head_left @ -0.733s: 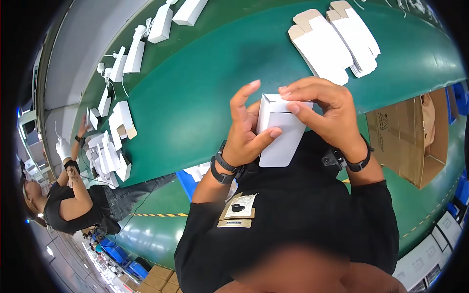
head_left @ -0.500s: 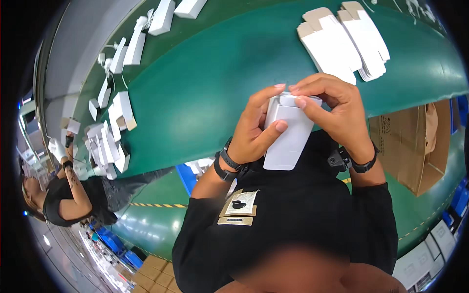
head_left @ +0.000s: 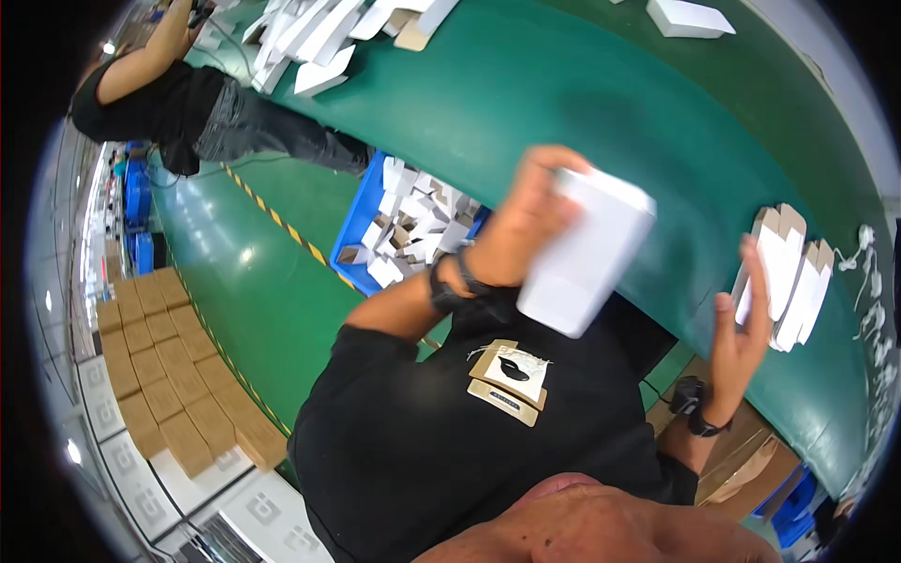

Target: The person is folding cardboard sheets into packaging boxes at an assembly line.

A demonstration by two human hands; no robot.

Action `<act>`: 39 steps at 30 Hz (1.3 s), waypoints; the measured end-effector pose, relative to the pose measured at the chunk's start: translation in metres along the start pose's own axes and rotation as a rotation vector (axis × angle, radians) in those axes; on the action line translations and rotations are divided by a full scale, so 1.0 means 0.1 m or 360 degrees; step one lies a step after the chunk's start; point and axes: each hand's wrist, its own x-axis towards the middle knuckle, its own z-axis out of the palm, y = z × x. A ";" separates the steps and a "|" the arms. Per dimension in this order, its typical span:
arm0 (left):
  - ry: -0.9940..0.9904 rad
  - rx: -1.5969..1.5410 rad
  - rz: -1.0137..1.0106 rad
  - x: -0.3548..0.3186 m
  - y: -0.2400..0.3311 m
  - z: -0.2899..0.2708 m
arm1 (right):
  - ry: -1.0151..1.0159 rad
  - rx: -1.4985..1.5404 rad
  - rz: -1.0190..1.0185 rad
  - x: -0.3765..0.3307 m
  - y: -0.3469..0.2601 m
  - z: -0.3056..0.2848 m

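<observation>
A white carton (head_left: 591, 253) is tilted in front of my chest, over the near edge of the green table. My left hand (head_left: 540, 211) is closed round its upper left side, slightly smeared by motion. My right hand (head_left: 740, 340) is away from the carton with its fingers stretched out and nothing in them. Just beyond that hand are two stacks of flattened white cartons (head_left: 779, 263) with brown inner flaps, lying on the table; I cannot tell whether the fingers touch them.
The green table (head_left: 526, 84) curves across the view. White cartons (head_left: 305, 38) are heaped at far left, near another person (head_left: 160, 94). A blue bin (head_left: 361, 220) of white cardboard pieces stands below the table's edge. White cables (head_left: 873, 281) lie far right; brown boxes (head_left: 178, 366) are stacked lower left.
My right hand has let go of the carton and moved right to the flattened stacks. My left hand keeps hold of it. The whole view has turned.
</observation>
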 end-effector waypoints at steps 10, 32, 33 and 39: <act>0.1476 0.1245 -0.0419 -1.85 -0.77 -2.65 | -0.0265 -0.1158 -0.0004 -0.48 0.26 -0.65; -0.1148 -0.0998 -0.0559 0.91 1.11 2.26 | 0.0227 0.0021 -0.0821 -0.40 -0.54 -1.66; -0.1086 -0.0924 -0.0550 0.96 0.97 2.41 | 0.0191 0.0160 -0.0647 -0.37 -0.30 -1.90; -0.1288 -0.0480 -0.0545 1.23 0.34 2.97 | 0.0259 0.0606 -0.0062 -0.05 0.54 -2.52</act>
